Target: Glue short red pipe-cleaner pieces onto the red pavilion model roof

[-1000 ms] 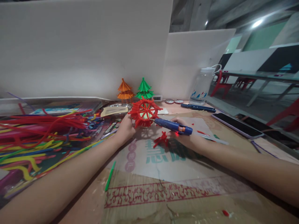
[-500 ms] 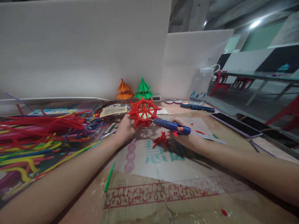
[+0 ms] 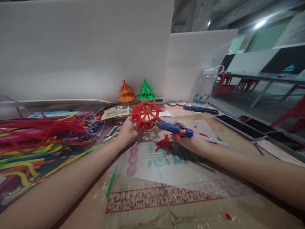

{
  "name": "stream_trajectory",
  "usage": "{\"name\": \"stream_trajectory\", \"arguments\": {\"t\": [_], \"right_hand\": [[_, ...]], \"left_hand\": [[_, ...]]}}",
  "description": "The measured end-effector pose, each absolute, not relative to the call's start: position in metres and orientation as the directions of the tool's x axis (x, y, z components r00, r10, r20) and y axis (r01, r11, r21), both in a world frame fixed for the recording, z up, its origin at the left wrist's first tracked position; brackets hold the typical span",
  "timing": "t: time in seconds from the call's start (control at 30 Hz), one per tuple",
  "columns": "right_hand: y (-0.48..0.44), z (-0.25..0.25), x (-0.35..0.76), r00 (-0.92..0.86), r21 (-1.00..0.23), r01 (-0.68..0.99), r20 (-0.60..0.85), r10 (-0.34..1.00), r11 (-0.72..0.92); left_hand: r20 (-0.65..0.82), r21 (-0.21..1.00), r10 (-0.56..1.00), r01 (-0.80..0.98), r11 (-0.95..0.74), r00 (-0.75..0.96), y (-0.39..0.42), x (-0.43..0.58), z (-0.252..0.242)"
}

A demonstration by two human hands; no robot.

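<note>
My left hand (image 3: 128,130) grips a spoked red ring (image 3: 145,115), built of short fuzzy pipe-cleaner pieces, by its left edge above the table. In my right hand (image 3: 184,136) is a blue glue gun (image 3: 175,128), its tip pointing left at the ring's lower right edge. Whether the tip touches the ring I cannot tell. Beneath the glue gun, a small pile of red pipe-cleaner pieces (image 3: 164,142) lies on a translucent printed sheet (image 3: 152,171). Behind the ring stand an orange tiered roof model (image 3: 126,92) and a green one (image 3: 145,90).
Many coloured pipe cleaners (image 3: 47,130) lie heaped at the left. A metal dish (image 3: 118,111) stands behind my left hand. Further right are a water bottle (image 3: 204,87), a dark blue long-handled tool (image 3: 200,110), a phone (image 3: 240,127) and scissors (image 3: 212,139), partly hidden. A green stick (image 3: 111,180) lies in front.
Almost nothing differs. The view has shifted very slightly, and both hands keep their hold on the ring and the glue gun.
</note>
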State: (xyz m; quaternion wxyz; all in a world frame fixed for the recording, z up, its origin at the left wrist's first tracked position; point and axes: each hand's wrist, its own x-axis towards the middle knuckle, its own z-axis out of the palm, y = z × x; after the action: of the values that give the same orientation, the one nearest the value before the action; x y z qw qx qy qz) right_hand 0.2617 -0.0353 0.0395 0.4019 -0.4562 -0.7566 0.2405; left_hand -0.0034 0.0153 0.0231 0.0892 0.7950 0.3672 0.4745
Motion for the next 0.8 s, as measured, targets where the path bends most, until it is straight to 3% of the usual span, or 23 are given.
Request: {"name": "stream_trajectory", "arguments": {"t": [0.5, 0.8], "right_hand": [[-0.0312, 0.0367, 0.2633, -0.249, -0.656, 0.584, 0.415, 0.875, 0.477], [-0.0348, 0.0381, 0.2636, -0.261, -0.694, 0.527, 0.416, 0.871, 0.490]], "left_hand": [[0.668, 0.554, 0.695, 0.444, -0.704, 0.268, 0.0143, 0.0004, 0.0265], [0.663, 0.551, 0.702, 0.464, -0.693, 0.260, 0.0140, -0.0013, 0.0263]]}}
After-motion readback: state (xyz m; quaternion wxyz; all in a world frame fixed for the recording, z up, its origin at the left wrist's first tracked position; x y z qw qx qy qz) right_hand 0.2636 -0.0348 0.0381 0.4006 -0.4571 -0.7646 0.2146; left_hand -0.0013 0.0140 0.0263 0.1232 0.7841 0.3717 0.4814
